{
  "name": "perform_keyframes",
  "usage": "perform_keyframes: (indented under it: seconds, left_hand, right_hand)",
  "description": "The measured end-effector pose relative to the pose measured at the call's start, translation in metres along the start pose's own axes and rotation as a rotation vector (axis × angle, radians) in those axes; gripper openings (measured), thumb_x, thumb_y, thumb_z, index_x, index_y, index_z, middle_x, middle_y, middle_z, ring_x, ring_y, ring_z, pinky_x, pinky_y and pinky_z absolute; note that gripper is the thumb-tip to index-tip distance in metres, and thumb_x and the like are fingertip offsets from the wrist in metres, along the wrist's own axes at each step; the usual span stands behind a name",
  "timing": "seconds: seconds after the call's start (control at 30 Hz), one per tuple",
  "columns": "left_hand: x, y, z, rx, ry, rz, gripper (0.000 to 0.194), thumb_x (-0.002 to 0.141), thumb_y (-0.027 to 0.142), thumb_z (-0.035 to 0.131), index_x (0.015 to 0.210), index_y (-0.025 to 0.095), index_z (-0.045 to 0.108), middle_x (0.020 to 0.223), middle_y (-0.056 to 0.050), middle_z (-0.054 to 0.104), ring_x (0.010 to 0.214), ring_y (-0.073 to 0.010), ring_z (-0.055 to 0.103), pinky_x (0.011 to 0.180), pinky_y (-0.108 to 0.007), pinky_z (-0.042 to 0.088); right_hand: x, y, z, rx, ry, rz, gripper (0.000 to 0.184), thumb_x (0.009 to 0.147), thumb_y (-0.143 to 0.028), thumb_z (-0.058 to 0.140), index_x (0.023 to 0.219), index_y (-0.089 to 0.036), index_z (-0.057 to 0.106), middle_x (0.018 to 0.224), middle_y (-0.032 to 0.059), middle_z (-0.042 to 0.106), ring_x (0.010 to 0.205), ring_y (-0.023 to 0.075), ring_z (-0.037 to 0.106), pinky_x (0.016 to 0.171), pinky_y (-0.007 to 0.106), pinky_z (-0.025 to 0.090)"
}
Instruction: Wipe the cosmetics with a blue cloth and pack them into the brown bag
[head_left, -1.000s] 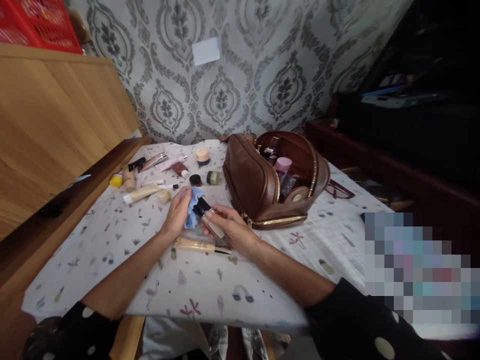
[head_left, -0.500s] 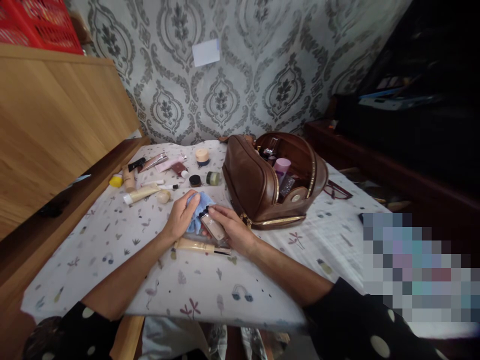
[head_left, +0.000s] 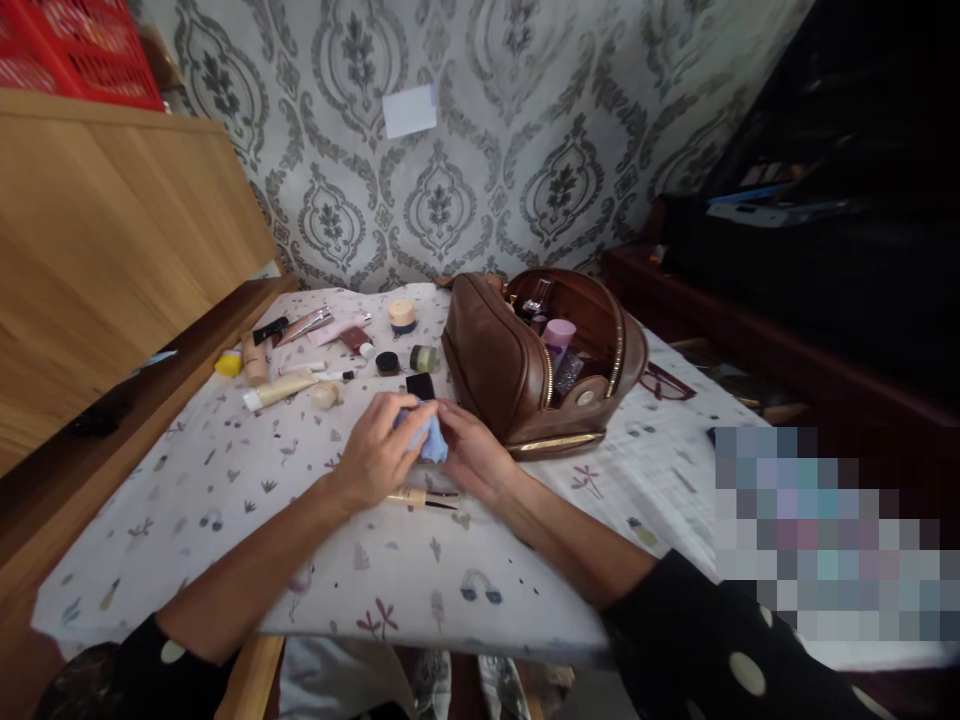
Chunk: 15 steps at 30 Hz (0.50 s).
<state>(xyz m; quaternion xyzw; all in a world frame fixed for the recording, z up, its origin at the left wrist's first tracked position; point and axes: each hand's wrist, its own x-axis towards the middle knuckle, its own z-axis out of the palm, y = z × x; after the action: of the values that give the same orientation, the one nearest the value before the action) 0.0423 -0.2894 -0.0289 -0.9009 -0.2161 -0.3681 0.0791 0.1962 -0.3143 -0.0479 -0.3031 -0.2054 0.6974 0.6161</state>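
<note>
Cloth (head_left: 430,440), one crumpled blue piece, is bunched between the person's two hands, above the front middle of one printed tablecloth (head_left: 517,590). The left hand (head_left: 381,450) is closed over it, fingers curled; the right hand (head_left: 478,455) is bent shut against its other edge, though whether those fingers also grip something underneath is hidden. One black cap (head_left: 420,386) shows just beyond the hands, whatever lies below it covered. One slim yellowish tube (head_left: 424,499) lies under the hands, partly hidden, its print too small to read.

Behind stand three jars: one cream-lidded with a navy base (head_left: 402,317), one black (head_left: 388,363), one green (head_left: 424,358). To the left lie one yellow item (head_left: 229,363), one tan bottle (head_left: 255,360), one black item (head_left: 271,330), one metallic pink tube (head_left: 304,325), one pale pink tube (head_left: 334,329), one maroon tube (head_left: 356,342) with a white end, one cream tube (head_left: 281,389) and one round beige item (head_left: 326,395). Lettering on these cannot be made out.

One brown bag (head_left: 491,370) gapes open at right, holding one pink-topped container (head_left: 559,333) among other pieces. One pair of glasses (head_left: 666,383) lies beside it. One white paper (head_left: 409,110) is on the wall, any writing unreadable.
</note>
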Motion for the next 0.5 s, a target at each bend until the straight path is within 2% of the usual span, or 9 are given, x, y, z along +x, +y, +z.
perform_keyframes:
  seconds: [0.13,0.23,0.3,0.4,0.5]
  left_hand:
    - [0.002,0.013,-0.004,-0.071,-0.065,0.216,0.036,0.1,0.018,0.043,0.132,0.02,0.058,0.097,-0.009,0.063,0.088,-0.0214,0.06,0.082,-0.038,0.053]
    - [0.002,0.013,-0.005,-0.115,-0.026,0.212,0.034,0.099,0.017,0.045,0.131,0.021,0.055,0.097,-0.009,0.064,0.088,-0.021,0.061,0.083,-0.037,0.053]
    - [0.002,0.009,-0.005,-0.132,0.038,0.089,0.031,0.099,0.02,0.047,0.129,0.02,0.054,0.1,-0.009,0.063,0.093,-0.0218,0.061,0.085,-0.037,0.052]
    - [0.003,0.001,-0.006,-0.222,0.12,-0.226,0.021,0.098,0.028,0.051,0.117,0.021,0.053,0.102,-0.008,0.062,0.096,-0.0216,0.06,0.086,-0.036,0.051]
    - [0.005,-0.002,-0.009,-0.436,0.052,-0.55,0.019,0.095,0.037,0.056,0.105,0.022,0.051,0.09,-0.002,0.058,0.081,-0.0167,0.058,0.076,-0.028,0.049]
  right_hand:
    - [-0.003,-0.005,0.0,-0.036,-0.03,0.046,0.033,0.068,-0.041,0.085,0.076,-0.02,0.06,0.064,-0.0031,0.062,0.058,0.0134,0.056,0.052,0.024,0.044]
    - [-0.004,-0.007,0.001,-0.033,-0.057,0.083,0.037,0.066,-0.043,0.088,0.076,-0.02,0.061,0.063,-0.0038,0.062,0.056,0.0128,0.055,0.052,0.024,0.043]
    - [-0.005,-0.007,0.003,-0.018,-0.055,0.073,0.036,0.064,-0.041,0.089,0.076,-0.02,0.063,0.066,-0.0038,0.064,0.059,0.0122,0.056,0.056,0.024,0.045]
    - [-0.006,-0.007,0.006,-0.005,-0.069,0.044,0.036,0.063,-0.04,0.09,0.079,-0.019,0.065,0.072,-0.0037,0.068,0.065,0.0112,0.059,0.062,0.023,0.046]
    - [-0.008,-0.009,0.011,0.006,-0.066,-0.027,0.042,0.057,-0.04,0.093,0.08,-0.021,0.064,0.073,-0.0058,0.066,0.066,0.0103,0.057,0.066,0.022,0.047]
